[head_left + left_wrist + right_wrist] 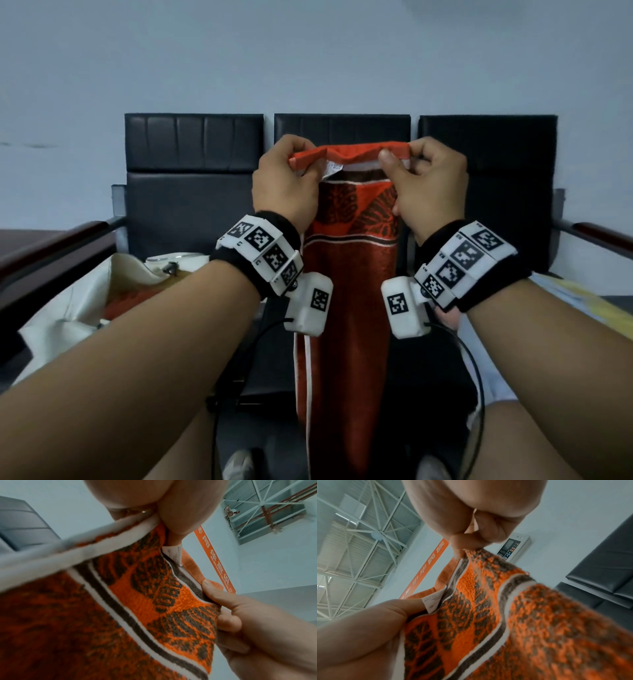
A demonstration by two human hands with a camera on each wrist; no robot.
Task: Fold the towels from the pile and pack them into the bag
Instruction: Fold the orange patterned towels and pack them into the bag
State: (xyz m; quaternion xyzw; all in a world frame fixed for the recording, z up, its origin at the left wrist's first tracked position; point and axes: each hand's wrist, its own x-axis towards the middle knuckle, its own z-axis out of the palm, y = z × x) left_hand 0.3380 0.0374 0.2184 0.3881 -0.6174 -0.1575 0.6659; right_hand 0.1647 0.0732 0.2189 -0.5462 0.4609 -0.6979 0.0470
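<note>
An orange towel (349, 274) with brown leaf patterns and white stripes hangs lengthwise in front of the middle seat. My left hand (298, 161) pinches its top edge at the left corner and my right hand (404, 154) pinches the right corner, both raised at the same height. A small white label (334, 168) sits just under the edge between them. In the left wrist view my left hand (171, 531) grips the towel (154, 601) from above. In the right wrist view my right hand (464, 547) pinches the towel (522, 615). A cream bag (68, 301) lies open on the left seat.
Three black padded chairs (191, 198) stand in a row against a pale wall, with dark wooden armrests (51, 246) at both ends. Pale blue and yellow towels (582, 301) lie on the right seat. Orange cloth (126, 301) shows inside the bag. Black cables (476, 377) hang from my wrists.
</note>
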